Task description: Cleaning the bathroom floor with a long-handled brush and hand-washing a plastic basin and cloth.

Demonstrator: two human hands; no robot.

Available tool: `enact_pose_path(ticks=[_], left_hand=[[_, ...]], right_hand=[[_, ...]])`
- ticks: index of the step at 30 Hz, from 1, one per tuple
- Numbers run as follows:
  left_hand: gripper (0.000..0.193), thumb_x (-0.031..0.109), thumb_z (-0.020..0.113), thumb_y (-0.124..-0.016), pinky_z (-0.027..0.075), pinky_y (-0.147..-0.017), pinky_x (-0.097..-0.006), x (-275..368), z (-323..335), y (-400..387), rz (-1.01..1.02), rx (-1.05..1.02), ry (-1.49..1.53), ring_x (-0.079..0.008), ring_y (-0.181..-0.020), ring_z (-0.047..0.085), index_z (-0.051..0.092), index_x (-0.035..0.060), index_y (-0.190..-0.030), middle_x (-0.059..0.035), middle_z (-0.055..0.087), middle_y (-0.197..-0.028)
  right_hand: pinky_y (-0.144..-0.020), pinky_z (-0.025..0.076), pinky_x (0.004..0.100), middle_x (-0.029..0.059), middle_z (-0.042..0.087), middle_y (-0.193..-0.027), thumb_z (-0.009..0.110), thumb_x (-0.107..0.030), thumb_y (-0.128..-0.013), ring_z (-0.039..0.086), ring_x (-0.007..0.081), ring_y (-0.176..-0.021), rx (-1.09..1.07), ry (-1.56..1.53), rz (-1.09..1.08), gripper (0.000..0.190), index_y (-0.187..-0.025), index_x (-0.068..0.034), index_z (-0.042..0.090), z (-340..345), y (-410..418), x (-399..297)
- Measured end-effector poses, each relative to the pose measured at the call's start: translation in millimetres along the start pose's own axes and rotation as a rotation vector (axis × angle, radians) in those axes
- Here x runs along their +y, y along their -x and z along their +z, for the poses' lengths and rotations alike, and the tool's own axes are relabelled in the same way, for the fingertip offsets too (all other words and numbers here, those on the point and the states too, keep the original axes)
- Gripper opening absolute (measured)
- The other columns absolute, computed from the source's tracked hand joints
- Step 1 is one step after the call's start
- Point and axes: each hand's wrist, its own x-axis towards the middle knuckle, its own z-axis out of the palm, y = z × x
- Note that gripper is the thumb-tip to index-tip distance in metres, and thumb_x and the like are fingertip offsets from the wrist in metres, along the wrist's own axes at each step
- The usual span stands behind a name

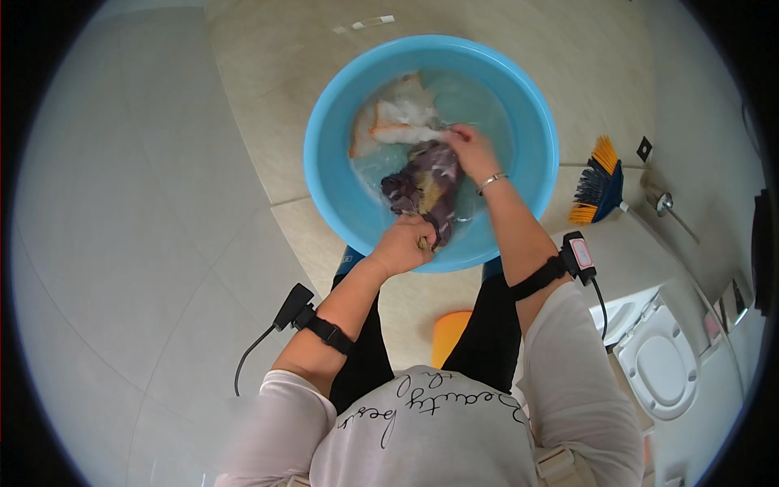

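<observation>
A large blue plastic basin [532,134] on the floor before me holds cloudy water. My left hand [405,243] is closed around the near end of a wet purple patterned cloth [435,176], close to the basin's near rim. Farther in, at the right, my right hand [473,152] has its fingers curled at the gathered end of a white cloth with orange edging [405,115]. The far end of the purple cloth lies right beside those fingers. Part of the white cloth spreads under water to the left. Motion blurs my right fingertips a little.
A broom head with orange and dark bristles [596,182] leans right of the basin. Beyond it are a floor drain [644,149] and a white toilet [660,359]. An orange container [451,338] stands between my legs. A grey tiled wall [140,213] rises at left.
</observation>
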Motion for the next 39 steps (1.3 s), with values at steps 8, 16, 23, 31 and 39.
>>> enact_pose_path(ticks=[8, 16, 23, 31, 39], left_hand=[[0.011, 0.018, 0.06, -0.059, 0.036, -0.076, -0.0358, 25.1, 10.7, -20.1, 0.129, -0.436, -0.228, -0.0245, -0.083, 0.048, 0.057, 0.01, -0.066, -0.0018, 0.055, -0.071], [0.016, 0.024, 0.057, -0.074, 0.038, -0.078, -0.0327, -30.4, 0.0, -29.3, -0.076, 0.013, 0.086, -0.0194, -0.088, 0.049, 0.061, 0.0088, -0.079, -0.0025, 0.058, -0.082], [0.046, 0.039, 0.049, -0.084, 0.045, -0.076, -0.0404, -27.5, -51.9, -67.4, -0.567, 0.479, 1.243, -0.0226, -0.097, 0.048, 0.039, 0.0093, -0.118, -0.0086, 0.048, -0.11], [0.054, 0.044, 0.043, -0.085, 0.049, -0.068, -0.0333, 2.4, -81.3, -70.2, -0.361, 0.295, 1.552, -0.0239, -0.089, 0.05, 0.029, 0.0107, -0.125, -0.0164, 0.043, -0.111], [0.025, 0.031, 0.042, -0.088, 0.045, -0.059, -0.0281, -26.8, -76.3, -82.0, -0.228, 0.344, 1.569, -0.0186, -0.073, 0.051, 0.045, 0.0093, -0.101, -0.0084, 0.051, -0.091]], right_hand=[[-0.075, 0.043, 0.0415, 0.0197, 0.058, -0.086, 0.053, -0.011, -0.073, 0.054, 0.0346, -0.085, 0.08, 0.604, -0.245, 0.019, -0.09, -0.001, 0.057, 10.9, -9.2, -8.7], [-0.076, 0.044, 0.0399, 0.0165, 0.057, -0.093, 0.045, -0.016, -0.079, 0.055, 0.0326, -0.089, 0.355, 0.748, -0.615, 0.025, -0.101, -0.011, 0.056, 29.8, -15.6, 12.9], [-0.074, 0.046, 0.0351, 0.0176, 0.058, -0.091, 0.052, -0.01, -0.073, 0.058, 0.0287, -0.082, 0.304, 0.249, -0.212, 0.035, -0.108, -0.004, 0.051, 20.7, -20.9, -19.8], [-0.066, 0.046, 0.0331, 0.0107, 0.055, -0.078, 0.056, -0.009, -0.068, 0.056, 0.0251, -0.074, -0.19, -0.114, -0.51, 0.025, -0.092, -0.006, 0.058, 74.5, 133.7, -113.3], [-0.052, 0.046, 0.0353, 0.006, 0.05, -0.07, 0.065, -0.021, -0.06, 0.055, 0.024, -0.064, 0.158, 0.313, -0.743, 0.015, -0.069, -0.011, 0.057, 86.8, 100.2, -106.7]])
